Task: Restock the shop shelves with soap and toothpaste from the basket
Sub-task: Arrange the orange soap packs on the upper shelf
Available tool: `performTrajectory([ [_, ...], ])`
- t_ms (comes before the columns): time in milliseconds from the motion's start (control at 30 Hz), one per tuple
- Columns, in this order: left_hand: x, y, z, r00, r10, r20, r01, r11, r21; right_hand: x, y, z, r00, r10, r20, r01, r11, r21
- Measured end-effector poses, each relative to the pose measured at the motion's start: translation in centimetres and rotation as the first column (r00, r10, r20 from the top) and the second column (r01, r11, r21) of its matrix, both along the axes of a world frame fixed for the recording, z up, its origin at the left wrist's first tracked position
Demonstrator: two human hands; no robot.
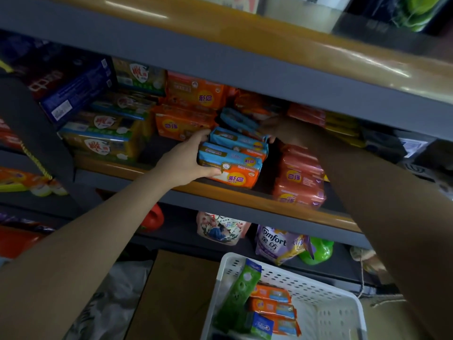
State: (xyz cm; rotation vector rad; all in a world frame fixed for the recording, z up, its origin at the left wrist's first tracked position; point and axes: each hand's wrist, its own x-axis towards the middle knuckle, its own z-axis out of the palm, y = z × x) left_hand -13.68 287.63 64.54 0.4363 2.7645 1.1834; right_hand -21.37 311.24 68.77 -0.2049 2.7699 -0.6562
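Note:
Two stacked blue-and-orange soap packs (235, 159) rest on the middle shelf (176, 190). My left hand (188, 160) grips their left end, thumb under the lower pack. My right hand (282, 133) reaches in at their far right end, in shadow, fingers touching the upper pack. Below, a white perforated basket (306, 288) holds several orange soap packs (272, 307), a green pack (239, 293) and a blue-green toothpaste box (259, 325).
Orange soap packs (186, 114) and yellow-green soap packs (103, 133) fill the shelf to the left; red-orange packs (299, 180) stand to the right. A Comfort refill pouch (277, 244) sits on the lower shelf. A cardboard box (176, 295) lies left of the basket.

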Motion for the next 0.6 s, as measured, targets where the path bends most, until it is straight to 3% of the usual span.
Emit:
performTrajectory([
  [167,-0.3,0.4,0.9,0.991,-0.091,0.094,0.085,0.994,0.069,1.5,1.2,0.1,0.991,-0.072,-0.112,0.061,0.993,-0.100],
  [300,-0.4,0.4,1.4,0.986,-0.078,0.146,0.062,0.992,0.112,2.3,0.0,0.5,0.985,-0.130,-0.111,0.109,0.978,-0.176],
  [433,0.0,0.5,1.4,0.995,-0.045,0.090,0.043,0.999,0.023,3.8,-2.4,1.8,0.992,-0.101,-0.078,0.080,0.968,-0.240],
  [500,0.2,0.5,1.4,0.997,-0.031,0.070,0.033,0.999,-0.036,4.7,-3.8,2.2,0.999,-0.014,-0.035,0.007,0.985,-0.174],
  [600,0.7,-0.1,1.4,0.998,0.050,0.039,-0.047,0.995,-0.088,5.6,-5.2,2.6,0.989,0.144,-0.039,-0.141,0.987,0.073],
])
